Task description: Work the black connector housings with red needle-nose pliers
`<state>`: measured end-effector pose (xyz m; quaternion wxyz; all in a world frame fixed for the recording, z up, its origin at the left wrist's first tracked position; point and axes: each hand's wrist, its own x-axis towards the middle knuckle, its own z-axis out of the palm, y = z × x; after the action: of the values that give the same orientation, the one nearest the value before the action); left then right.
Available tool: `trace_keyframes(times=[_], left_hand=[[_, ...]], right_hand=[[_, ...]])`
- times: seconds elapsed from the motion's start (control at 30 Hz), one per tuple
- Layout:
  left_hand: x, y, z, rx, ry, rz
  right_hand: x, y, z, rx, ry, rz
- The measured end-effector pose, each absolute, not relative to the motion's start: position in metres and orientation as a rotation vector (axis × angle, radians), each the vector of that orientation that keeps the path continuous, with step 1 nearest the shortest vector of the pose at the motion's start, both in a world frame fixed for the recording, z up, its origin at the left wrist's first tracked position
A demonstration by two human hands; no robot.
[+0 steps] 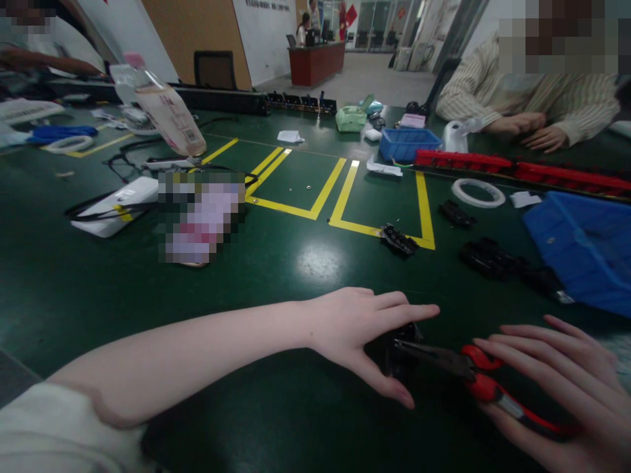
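Observation:
My left hand (362, 325) is low over the green table, its thumb and fingers around a small black part (405, 351) with its index finger stretched out past it. The hand partly hides the part, so its exact kind cannot be made out. In my right hand (562, 374) are long-nose pliers (480, 378) with red and black handles. Their narrow jaws point left and meet the black part; whether the tips grip it I cannot tell. Beyond my hands lie a black plastic piece (399, 240) and a further black piece (456, 213).
At the right stand a blue bin (586, 249) and more black pieces (493, 258). A tape roll (478, 193) lies near red strips (557, 174). Left are a phone (204, 220), a white device (116, 207) and a leaning bottle (170, 112). A co-worker's hands (535, 131) rest across the table.

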<state>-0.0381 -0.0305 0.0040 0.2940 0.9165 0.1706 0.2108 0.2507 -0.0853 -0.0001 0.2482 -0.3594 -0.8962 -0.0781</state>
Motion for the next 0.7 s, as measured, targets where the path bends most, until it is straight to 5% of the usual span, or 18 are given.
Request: trace_keyframes(times=[0.7], left_hand=[[-0.039, -0.031, 0.004, 2.447, 0.423, 0.525]], right_hand=[[0.246, -0.094, -0.006, -1.106, -2.451, -0.062]])
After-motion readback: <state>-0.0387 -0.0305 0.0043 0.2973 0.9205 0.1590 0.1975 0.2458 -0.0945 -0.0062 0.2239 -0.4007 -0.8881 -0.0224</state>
